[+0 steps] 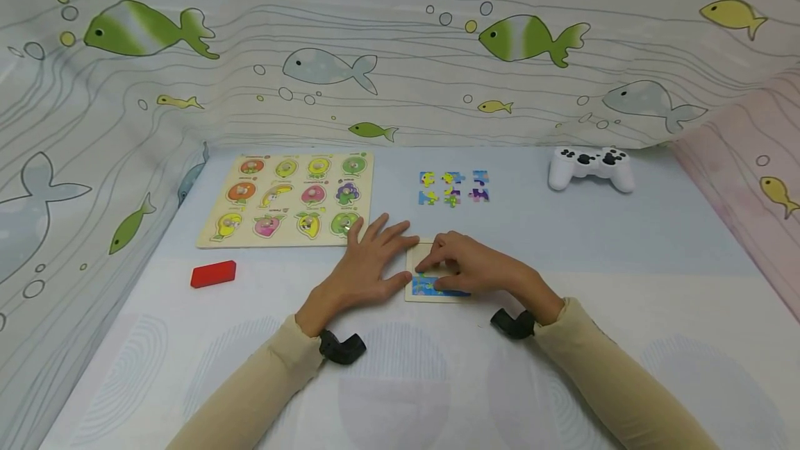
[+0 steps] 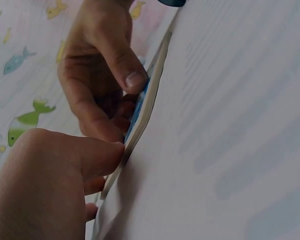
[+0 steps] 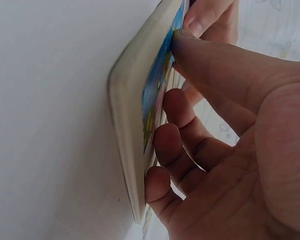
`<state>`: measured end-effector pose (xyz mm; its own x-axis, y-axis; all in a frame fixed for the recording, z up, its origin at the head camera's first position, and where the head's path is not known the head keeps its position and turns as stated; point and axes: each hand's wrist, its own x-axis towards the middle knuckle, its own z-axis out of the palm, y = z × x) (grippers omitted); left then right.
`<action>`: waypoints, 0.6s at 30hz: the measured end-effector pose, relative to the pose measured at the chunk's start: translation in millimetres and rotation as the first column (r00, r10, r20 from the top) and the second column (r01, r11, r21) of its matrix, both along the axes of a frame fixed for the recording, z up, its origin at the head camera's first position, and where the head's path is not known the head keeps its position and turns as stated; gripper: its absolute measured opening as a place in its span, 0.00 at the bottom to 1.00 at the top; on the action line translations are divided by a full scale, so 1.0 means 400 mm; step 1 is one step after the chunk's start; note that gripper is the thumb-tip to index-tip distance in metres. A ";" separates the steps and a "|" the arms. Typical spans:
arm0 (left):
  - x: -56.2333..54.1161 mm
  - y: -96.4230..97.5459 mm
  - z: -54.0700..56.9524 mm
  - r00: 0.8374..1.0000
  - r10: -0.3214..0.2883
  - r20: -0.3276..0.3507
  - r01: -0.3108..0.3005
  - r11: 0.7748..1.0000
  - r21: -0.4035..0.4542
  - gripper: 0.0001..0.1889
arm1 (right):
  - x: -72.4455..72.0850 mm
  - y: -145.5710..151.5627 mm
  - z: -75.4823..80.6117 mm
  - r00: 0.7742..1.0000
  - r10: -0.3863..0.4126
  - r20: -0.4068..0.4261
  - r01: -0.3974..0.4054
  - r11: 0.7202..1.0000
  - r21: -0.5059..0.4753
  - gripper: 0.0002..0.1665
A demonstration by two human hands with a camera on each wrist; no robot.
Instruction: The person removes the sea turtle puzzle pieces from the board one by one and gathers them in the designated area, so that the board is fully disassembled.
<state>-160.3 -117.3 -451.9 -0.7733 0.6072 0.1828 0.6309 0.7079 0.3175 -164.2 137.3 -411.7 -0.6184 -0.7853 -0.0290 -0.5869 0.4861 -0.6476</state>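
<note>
A small wooden puzzle tray (image 1: 440, 299) lies before me, with blue picture pieces (image 1: 427, 288) along its near part. My left hand (image 1: 369, 266) rests at its left side, fingers spread, thumb and index fingertip at the tray's edge. Over the tray is my right hand (image 1: 484, 262), thumb pressing the blue picture and index fingertip touching a small teal bit at the left. In the right wrist view the thumb (image 3: 205, 52) lies on the blue surface while the other fingers curl loosely against the tray. Its palm hides much of the tray in the head view.
Loose jigsaw pieces (image 1: 451, 179) lie in two rows behind the tray. A wooden fruit puzzle board (image 1: 294, 238) is at the back left, with a red block (image 1: 213, 274) nearer me. At the back right sits a white game controller (image 1: 590, 171). Fish-patterned cloth walls (image 1: 412, 26) surround the table.
</note>
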 end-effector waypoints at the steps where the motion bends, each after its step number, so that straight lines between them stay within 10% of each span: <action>1: 0.000 0.000 0.000 1.000 -0.001 -0.003 0.001 1.000 0.003 0.32 | 0.000 0.000 0.001 1.000 0.000 0.002 0.000 1.000 -0.001 0.19; 18: -0.002 0.002 0.001 1.000 -0.003 -0.012 0.003 1.000 0.021 0.30 | 0.000 0.001 0.000 1.000 -0.014 0.015 0.014 1.000 0.007 0.18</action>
